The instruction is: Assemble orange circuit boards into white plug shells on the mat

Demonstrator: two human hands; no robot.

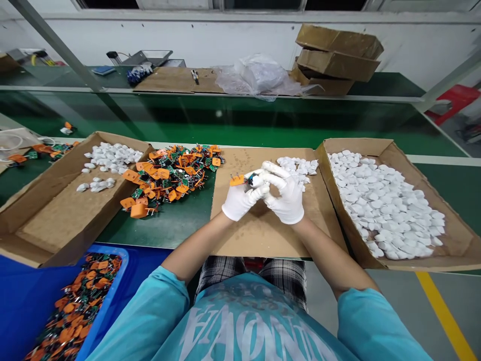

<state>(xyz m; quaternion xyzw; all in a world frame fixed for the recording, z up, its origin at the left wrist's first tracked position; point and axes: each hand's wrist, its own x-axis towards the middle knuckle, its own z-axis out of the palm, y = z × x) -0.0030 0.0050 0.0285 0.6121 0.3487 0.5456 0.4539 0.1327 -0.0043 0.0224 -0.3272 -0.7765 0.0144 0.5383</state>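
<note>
Both hands wear white gloves and meet above a cardboard sheet. My left hand is closed on a small orange plastic part with metal pins and a dark piece attached. Thumb and fingers of my right hand come together at the inner end of that part, touching the left fingertips. Something white sits between the fingertips, but glove and piece blend, so what the right hand grips cannot be made out. Just behind the right hand lies a small pile of white plastic pieces.
A heap of orange parts with green circuit boards lies left of the sheet. Cardboard trays stand left and right, both holding white pieces. A blue bin of orange parts is at lower left. Cardboard boxes sit on the back shelf.
</note>
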